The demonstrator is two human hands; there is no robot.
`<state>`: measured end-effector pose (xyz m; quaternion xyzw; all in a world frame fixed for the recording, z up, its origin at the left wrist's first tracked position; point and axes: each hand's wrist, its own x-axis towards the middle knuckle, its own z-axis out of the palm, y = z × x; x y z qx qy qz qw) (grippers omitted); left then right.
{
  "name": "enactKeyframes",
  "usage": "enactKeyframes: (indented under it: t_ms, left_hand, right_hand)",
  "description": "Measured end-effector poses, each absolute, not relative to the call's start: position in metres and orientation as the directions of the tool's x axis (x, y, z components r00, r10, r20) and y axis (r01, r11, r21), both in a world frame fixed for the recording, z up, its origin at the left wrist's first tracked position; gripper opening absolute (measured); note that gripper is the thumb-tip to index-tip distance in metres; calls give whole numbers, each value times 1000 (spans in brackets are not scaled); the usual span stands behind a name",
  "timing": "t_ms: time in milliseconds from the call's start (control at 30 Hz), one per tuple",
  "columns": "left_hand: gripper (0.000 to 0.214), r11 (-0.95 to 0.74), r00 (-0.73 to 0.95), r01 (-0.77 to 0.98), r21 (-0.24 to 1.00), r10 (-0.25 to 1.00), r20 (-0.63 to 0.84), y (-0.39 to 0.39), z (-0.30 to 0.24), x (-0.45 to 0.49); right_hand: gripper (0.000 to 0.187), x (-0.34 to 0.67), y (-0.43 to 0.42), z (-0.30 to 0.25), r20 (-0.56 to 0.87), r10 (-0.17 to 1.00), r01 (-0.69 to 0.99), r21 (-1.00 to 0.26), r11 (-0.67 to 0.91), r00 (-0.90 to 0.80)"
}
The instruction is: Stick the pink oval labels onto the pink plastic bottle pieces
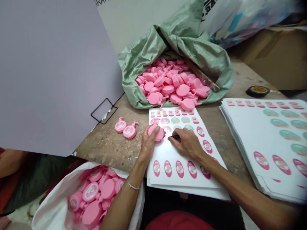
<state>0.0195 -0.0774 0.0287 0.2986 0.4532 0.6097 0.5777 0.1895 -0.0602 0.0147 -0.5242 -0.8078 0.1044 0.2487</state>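
I log, left to right: two labelled pink plastic bottle shapes (pixel 126 129) on the wooden bench (pixel 105 150); left hand (pixel 149 143) closed on a third pink bottle shape (pixel 157 132), long axis slanting across the label sheet (pixel 172 180); right hand (pixel 187 143), just beside its right end, narrowly pinching a black tool (pixel 176 137).

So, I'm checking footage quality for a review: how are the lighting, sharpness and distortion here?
In the head view, light is soft and even; the pink piece in the left hand and dark tool in the right hand look sharp, with faint shadows; the white sheet stack looks bright, not blown out, but wide-angle stretching bows it near the right edge, where the frame darkens.
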Motion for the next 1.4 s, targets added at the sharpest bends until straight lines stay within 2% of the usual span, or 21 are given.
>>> enactKeyframes:
  t_ms: [133, 300, 400, 533, 700, 800, 1033, 1200, 1300, 1400]
  left_hand:
    - [40, 79, -172, -450, 890, 970, -172, -78, 29, 20]
    - [42, 81, -167, -456, 886, 970, -174, -78, 26, 19]
    - [42, 89, -161, -461, 883, 970, -182, -77, 26, 19]
    - [43, 102, -164, -452, 886, 967, -196, -77, 28, 20]
    - [45, 80, -186, -421, 904, 967, -172, -79, 27, 20]
    - [45, 83, -183, -422, 903, 968, -174, -79, 26, 20]
    - [47, 106, -179, -413, 905, 964, -195, -79, 29, 20]
    - [43, 88, -184, -406, 910, 967, -175, -79, 28, 21]
    - [43, 78, -208, -392, 917, 963, -171, -78, 26, 21]
    - [46, 75, -216, -398, 914, 961, -173, -77, 24, 20]
  right_hand:
    - [17, 193, -59, 16, 356, 883, 826, -362, 433, -307]
    - [18, 200, -61, 15, 335, 866, 848, -256, 464, -372]
    - [16, 199, -62, 14, 322, 871, 840, -283, 462, -370]
    - [14, 199, -61, 12, 299, 889, 803, -395, 446, -347]
    - [19, 198, -60, 12, 372, 859, 803, -352, 481, -352]
    - [18, 199, -59, 13, 369, 845, 789, -341, 510, -387]
    - [16, 203, -52, 18, 289, 854, 708, -477, 521, -433]
    - [20, 196, -51, 16, 305, 872, 739, -465, 488, -383]
    - [26, 196, -52, 17, 387, 835, 715, -443, 540, -390]
    - [26, 202, -53, 23, 474, 780, 721, -356, 594, -409]
